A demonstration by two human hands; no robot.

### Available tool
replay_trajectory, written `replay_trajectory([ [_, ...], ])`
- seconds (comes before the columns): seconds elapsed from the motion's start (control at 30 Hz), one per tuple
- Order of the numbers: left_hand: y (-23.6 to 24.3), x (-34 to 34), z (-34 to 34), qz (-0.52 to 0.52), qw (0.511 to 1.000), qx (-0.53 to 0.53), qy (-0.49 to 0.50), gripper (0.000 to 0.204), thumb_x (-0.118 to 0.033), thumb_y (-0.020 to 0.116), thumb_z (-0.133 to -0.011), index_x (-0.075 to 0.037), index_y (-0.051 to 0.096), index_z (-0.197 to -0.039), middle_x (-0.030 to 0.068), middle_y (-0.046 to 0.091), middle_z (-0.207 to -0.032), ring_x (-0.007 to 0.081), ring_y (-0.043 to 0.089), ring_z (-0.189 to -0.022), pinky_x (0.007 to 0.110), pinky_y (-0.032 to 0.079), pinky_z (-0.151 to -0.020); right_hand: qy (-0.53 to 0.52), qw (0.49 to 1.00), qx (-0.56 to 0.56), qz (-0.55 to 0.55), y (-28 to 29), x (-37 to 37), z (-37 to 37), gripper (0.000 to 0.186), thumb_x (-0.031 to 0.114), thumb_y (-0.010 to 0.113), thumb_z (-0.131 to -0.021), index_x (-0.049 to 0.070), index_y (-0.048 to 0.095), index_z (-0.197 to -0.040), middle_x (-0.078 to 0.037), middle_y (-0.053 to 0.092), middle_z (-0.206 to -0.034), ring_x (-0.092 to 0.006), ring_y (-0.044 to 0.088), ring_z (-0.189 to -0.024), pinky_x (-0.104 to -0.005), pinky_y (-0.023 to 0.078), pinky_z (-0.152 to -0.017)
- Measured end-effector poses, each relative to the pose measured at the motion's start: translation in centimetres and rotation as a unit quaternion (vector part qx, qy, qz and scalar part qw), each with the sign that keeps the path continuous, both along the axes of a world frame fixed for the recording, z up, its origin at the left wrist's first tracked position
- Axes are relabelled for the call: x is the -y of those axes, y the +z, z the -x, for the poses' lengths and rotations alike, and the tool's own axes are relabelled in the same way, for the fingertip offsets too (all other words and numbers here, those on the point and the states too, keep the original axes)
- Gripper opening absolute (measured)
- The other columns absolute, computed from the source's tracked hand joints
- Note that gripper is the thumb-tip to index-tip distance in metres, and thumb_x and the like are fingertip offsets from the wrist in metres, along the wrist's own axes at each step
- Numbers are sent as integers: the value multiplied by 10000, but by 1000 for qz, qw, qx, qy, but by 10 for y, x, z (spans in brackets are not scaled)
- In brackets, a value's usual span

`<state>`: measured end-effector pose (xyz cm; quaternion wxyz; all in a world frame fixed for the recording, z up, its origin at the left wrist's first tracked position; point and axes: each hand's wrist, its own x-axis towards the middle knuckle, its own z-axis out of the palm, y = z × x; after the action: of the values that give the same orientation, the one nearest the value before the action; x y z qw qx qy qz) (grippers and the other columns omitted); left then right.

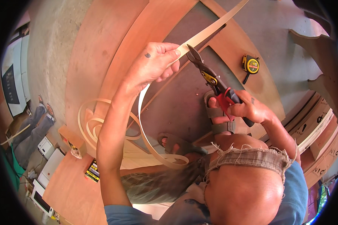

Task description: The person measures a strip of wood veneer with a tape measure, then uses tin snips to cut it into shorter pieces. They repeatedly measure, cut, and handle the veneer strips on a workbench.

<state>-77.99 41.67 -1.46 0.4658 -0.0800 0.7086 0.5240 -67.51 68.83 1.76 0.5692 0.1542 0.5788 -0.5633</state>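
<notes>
From here I see the left hand point(154, 63) pinching a pale strip point(214, 27) between thumb and fingers, one end stretching away, the rest looping down in loose coils beside the forearm. The right hand point(248, 108) grips red-and-black snips point(211, 79), their blades at the strip just past the left fingers. A tape measure point(251, 65) lies nearby on a wooden panel point(264, 90).

Pale strip point(210, 31) (partly looped), red-handled snips point(211, 78), tilted
</notes>
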Motion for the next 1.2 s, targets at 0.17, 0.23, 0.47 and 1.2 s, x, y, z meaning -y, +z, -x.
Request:
replay_trajectory([
  [0.17,-6,-3,5,-4,1000,-18,-5,316,-237,578,-1017,-3,637,-1220,-27,595,-682,0,466,-481,168,343,-397,12,1000,-4,-16,0,-4,13,356,194,601,-774,-16,575,-1060,-65,586,-832,-154,652,-755,-283,464,-657],
  [0.23,-6,-2,6,4,1000,-17,-18,306,-241,576,-1018,-15,647,-1212,-33,593,-682,-3,466,-483,166,341,-397,45,999,-19,-8,-3,-4,14,336,190,601,-780,-16,570,-1043,-65,584,-832,-146,637,-733,-283,457,-648],
  [0.47,-8,-1,10,6,998,-1,-61,290,-256,574,-1021,-22,666,-1164,-36,591,-684,-6,461,-486,169,335,-398,38,999,-29,20,-9,-3,15,239,179,597,-806,20,554,-979,-48,592,-785,-123,610,-701,-290,434,-616],
  [1.2,-14,-5,5,-44,996,67,28,336,-180,570,-1009,52,594,-1251,6,584,-675,9,438,-466,178,331,-374,5,998,-60,-34,-13,1,14,177,182,622,-773,54,580,-888,-9,568,-709,-111,536,-657,-308,430,-610],
])
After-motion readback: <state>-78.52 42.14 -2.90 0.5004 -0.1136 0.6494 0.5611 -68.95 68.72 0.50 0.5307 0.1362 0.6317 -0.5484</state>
